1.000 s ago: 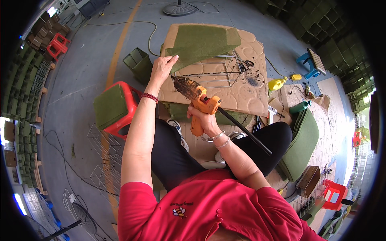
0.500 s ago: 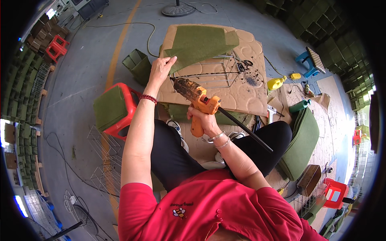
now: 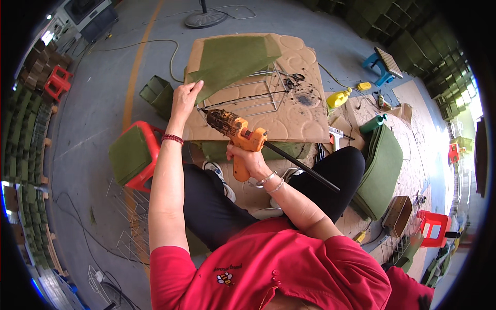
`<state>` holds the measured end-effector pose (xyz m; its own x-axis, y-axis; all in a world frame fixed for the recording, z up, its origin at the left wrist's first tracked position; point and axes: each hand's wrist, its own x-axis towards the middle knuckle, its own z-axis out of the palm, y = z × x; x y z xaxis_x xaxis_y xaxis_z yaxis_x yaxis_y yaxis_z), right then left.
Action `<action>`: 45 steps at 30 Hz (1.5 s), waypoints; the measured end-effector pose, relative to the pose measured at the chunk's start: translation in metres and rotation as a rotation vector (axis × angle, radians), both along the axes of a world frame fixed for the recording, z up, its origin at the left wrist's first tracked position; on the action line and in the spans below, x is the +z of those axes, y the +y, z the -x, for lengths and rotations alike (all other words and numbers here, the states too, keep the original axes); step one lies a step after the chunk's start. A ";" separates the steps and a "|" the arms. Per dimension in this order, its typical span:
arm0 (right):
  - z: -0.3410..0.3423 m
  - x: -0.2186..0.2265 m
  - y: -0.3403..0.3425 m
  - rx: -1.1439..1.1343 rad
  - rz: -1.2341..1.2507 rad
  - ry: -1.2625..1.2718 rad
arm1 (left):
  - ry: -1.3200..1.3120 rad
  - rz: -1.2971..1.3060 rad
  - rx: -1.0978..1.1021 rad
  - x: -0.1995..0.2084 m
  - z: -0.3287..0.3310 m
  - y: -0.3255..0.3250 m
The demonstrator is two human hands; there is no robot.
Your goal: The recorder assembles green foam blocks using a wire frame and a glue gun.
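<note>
head view: the right hand (image 3: pixel 247 155) is clenched around the handle of an orange hot glue gun (image 3: pixel 235 132), whose soiled nozzle points far-left at the near left corner of a wire frame (image 3: pixel 248 95). a black glue stick (image 3: pixel 302 168) projects from the rear of the gun toward the near right. the left hand (image 3: pixel 185 98) lies flat, fingers (image 3: pixel 196 87) extended and pressing the edge of a green felt sheet (image 3: pixel 232 57) at the frame's left side; it grips nothing. frame and felt rest on a tan cardboard worktop (image 3: pixel 305 119), which carries a dark glue-stained patch (image 3: pixel 309 98) at its far right.

progress, as judged: the felt covers only the far left part of the frame, and most wires remain bare, so bonding appears to be at an early stage, with the remaining sides still to be wrapped.

surroundings: a red stool with green cushion (image 3: pixel 133 155) stands to the left; a stack of green felt (image 3: pixel 382 170) lies to the right; a yellow bottle (image 3: pixel 338 98) stands beside the worktop.
</note>
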<state>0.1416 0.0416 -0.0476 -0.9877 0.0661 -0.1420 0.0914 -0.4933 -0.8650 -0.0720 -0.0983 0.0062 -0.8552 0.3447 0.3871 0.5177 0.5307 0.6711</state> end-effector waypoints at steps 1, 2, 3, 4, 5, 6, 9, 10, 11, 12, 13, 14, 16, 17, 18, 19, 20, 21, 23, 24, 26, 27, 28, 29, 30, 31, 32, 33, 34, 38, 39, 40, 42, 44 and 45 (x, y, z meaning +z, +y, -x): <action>-0.002 0.000 0.002 -0.011 -0.004 0.000 | 0.000 -0.004 -0.011 0.000 0.001 -0.002; -0.005 0.001 0.004 -0.021 0.006 0.001 | -0.005 -0.002 -0.015 -0.001 0.003 -0.003; -0.007 0.002 0.007 -0.030 0.015 0.003 | -0.009 -0.001 -0.018 -0.001 0.004 -0.004; -0.010 0.001 0.012 -0.042 0.033 0.023 | -0.030 -0.013 -0.021 -0.001 0.003 -0.003; -0.014 0.002 0.017 -0.049 0.033 0.024 | -0.028 -0.012 -0.029 0.001 0.003 -0.002; -0.017 0.003 0.021 -0.085 0.048 0.046 | -0.034 -0.012 -0.023 0.003 0.004 -0.001; -0.029 -0.002 0.042 -0.181 0.036 0.055 | -0.042 -0.012 -0.022 0.003 0.000 0.000; -0.033 -0.004 0.049 -0.225 0.033 0.067 | -0.038 -0.011 -0.021 0.003 0.001 0.000; -0.037 -0.006 0.056 -0.268 0.029 0.079 | -0.037 -0.012 -0.025 0.002 0.002 -0.001; -0.041 -0.006 0.062 -0.324 0.019 0.065 | -0.028 -0.014 -0.021 0.001 0.004 -0.003; -0.044 -0.008 0.072 -0.337 0.012 0.076 | -0.021 -0.015 -0.017 0.001 0.003 -0.003; -0.046 -0.010 0.080 -0.349 0.020 0.063 | -0.021 -0.016 -0.020 0.002 0.002 -0.003; -0.049 -0.010 0.090 -0.361 0.029 0.052 | -0.029 -0.002 -0.006 0.004 0.002 -0.004; -0.050 -0.009 0.093 -0.359 0.033 0.050 | -0.027 -0.001 -0.006 0.003 0.003 -0.005; -0.050 -0.008 0.094 -0.357 0.038 0.049 | -0.031 0.008 0.000 0.002 0.004 -0.006; -0.049 -0.007 0.094 -0.357 0.040 0.049 | -0.035 0.016 0.006 0.002 0.003 -0.006; -0.048 -0.007 0.093 -0.365 0.050 0.063 | -0.034 0.018 0.007 0.001 0.003 -0.005; -0.046 -0.007 0.092 -0.373 0.061 0.076 | -0.033 0.012 0.004 0.001 0.002 -0.004; -0.042 -0.010 0.088 -0.360 0.076 0.088 | -0.029 0.013 0.004 0.002 0.002 -0.004; -0.040 -0.012 0.086 -0.349 0.085 0.098 | -0.027 0.002 -0.002 0.002 0.002 -0.003; -0.035 -0.006 0.078 -0.325 0.089 0.114 | -0.027 0.000 -0.004 0.002 0.002 -0.003; -0.033 -0.002 0.073 -0.305 0.087 0.131 | -0.028 0.003 -0.001 0.001 0.003 -0.005; -0.031 0.000 0.069 -0.303 0.094 0.122 | -0.030 0.001 -0.001 0.002 0.002 -0.004; -0.029 -0.002 0.066 -0.304 0.096 0.121 | -0.032 -0.002 -0.001 0.002 0.002 -0.003; -0.027 -0.007 0.064 -0.283 0.101 0.099 | -0.033 -0.002 -0.002 0.003 0.002 -0.003; -0.025 -0.008 0.062 -0.260 0.107 0.077 | -0.038 0.004 0.003 0.003 0.002 -0.004; -0.025 -0.009 0.060 -0.258 0.093 0.089 | -0.043 0.008 0.009 0.003 0.003 -0.005; -0.026 -0.008 0.059 -0.257 0.094 0.089 | -0.044 0.009 0.010 0.003 0.003 -0.005; -0.027 -0.009 0.058 -0.252 0.084 0.074 | -0.046 0.002 0.006 0.003 0.002 -0.005; -0.029 -0.011 0.057 -0.235 0.078 0.066 | -0.044 0.017 0.006 0.005 0.001 -0.006; -0.029 -0.010 0.058 -0.235 0.078 0.067 | -0.043 0.017 0.006 0.006 0.001 -0.005; -0.030 -0.008 0.058 -0.234 0.066 0.075 | -0.054 0.013 0.010 0.006 0.001 -0.005; -0.033 -0.004 0.060 -0.231 0.056 0.083 | -0.065 0.012 0.016 0.005 -0.001 -0.007; -0.036 0.000 0.066 -0.317 0.043 0.117 | -0.041 0.006 0.002 0.004 -0.001 -0.008; -0.039 -0.003 0.072 -0.354 -0.008 0.136 | -0.040 0.006 0.003 0.004 0.000 -0.008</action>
<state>0.1805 0.1137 -0.0505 -0.9135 0.4068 -0.0090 -0.1995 -0.4670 -0.8615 -0.0715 -0.1061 0.0102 -0.8708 0.3445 0.3507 0.4891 0.5362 0.6880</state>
